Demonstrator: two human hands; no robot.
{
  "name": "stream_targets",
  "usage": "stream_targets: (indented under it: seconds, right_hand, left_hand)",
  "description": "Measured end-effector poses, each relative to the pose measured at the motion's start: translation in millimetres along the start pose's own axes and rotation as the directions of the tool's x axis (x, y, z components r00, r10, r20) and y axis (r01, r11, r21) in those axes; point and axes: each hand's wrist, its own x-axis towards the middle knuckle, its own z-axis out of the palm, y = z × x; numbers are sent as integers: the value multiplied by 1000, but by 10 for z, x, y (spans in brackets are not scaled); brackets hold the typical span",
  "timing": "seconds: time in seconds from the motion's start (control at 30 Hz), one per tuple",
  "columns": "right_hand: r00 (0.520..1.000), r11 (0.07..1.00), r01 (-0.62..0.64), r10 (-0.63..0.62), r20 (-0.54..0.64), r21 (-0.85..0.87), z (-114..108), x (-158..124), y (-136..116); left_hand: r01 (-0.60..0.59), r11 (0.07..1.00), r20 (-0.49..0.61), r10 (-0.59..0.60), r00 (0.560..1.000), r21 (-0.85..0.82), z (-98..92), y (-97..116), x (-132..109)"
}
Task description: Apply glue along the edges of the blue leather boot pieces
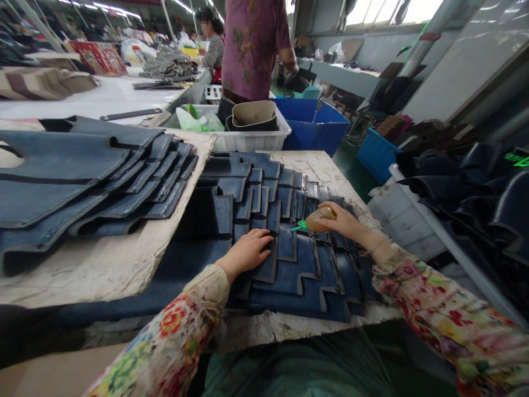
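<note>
My left hand (pixel 248 251) lies flat, fingers stretched out, on a fanned stack of dark blue cut pieces (pixel 297 259) spread over a worn white board (pixel 330 171). My right hand (pixel 341 220) is closed around a small yellowish squeeze bottle (pixel 319 218). Its green nozzle (pixel 298 226) points left and touches the edge of one blue piece. Both sleeves are floral.
A second fanned pile of blue pieces (pixel 95 171) lies on a raised board at left. Behind stand a white bin (pixel 248 138) with rolled material, blue bins (pixel 314 124), and a person in a purple shirt (pixel 256 44). Dark pieces fill a container (pixel 463 182) at right.
</note>
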Motion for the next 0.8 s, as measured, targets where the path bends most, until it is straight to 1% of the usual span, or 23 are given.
stream_targets:
  seconds: [0.07, 0.1, 0.23, 0.3, 0.37, 0.47, 0.57, 0.63, 0.7, 0.8]
  right_hand:
    - [999, 1000, 3, -3, 49, 17, -19, -41, 4]
    - [999, 1000, 1, -2, 46, 20, -26, -48, -1]
    - [995, 1000, -29, 29, -92, 10, -13, -9, -45]
    - [993, 1000, -26, 28, -111, 17, 10, -5, -56]
    - [997, 999, -9, 12, -70, 36, 26, -47, -50]
    - [1000, 998, 11, -13, 21, 68, 22, -196, -36]
    - [991, 995, 7, -20, 134, 98, -5, -364, -61]
    - [983, 993, 11, -32, 181, 117, -20, -431, -99]
    - [986, 992, 17, -37, 162, 122, -22, -449, -136]
    - [998, 996, 10, -15, 58, 89, -2, -430, -169]
  left_hand:
    - [-1, 1000, 2, 1, 1000, -4, -7, 3, -2]
    - [-2, 1000, 1, 2, 1000, -6, -9, 4, -2]
    - [-9, 1000, -10, 9, 1000, -11, -6, 2, -4]
    - [-14, 1000, -11, 14, 1000, -16, -2, 0, -3]
    - [-16, 1000, -10, 15, 1000, -20, 2, -2, 0]
    - [-10, 1000, -7, 10, 1000, -27, 8, -6, 9]
    - [-10, 1000, -6, 10, 1000, -27, 10, -10, 14]
    - [-12, 1000, -6, 12, 1000, -23, 9, -9, 13]
    - [-16, 1000, -4, 16, 1000, -20, 6, -4, 10]
    - [-11, 1000, 1, 11, 1000, -12, 5, 5, 6]
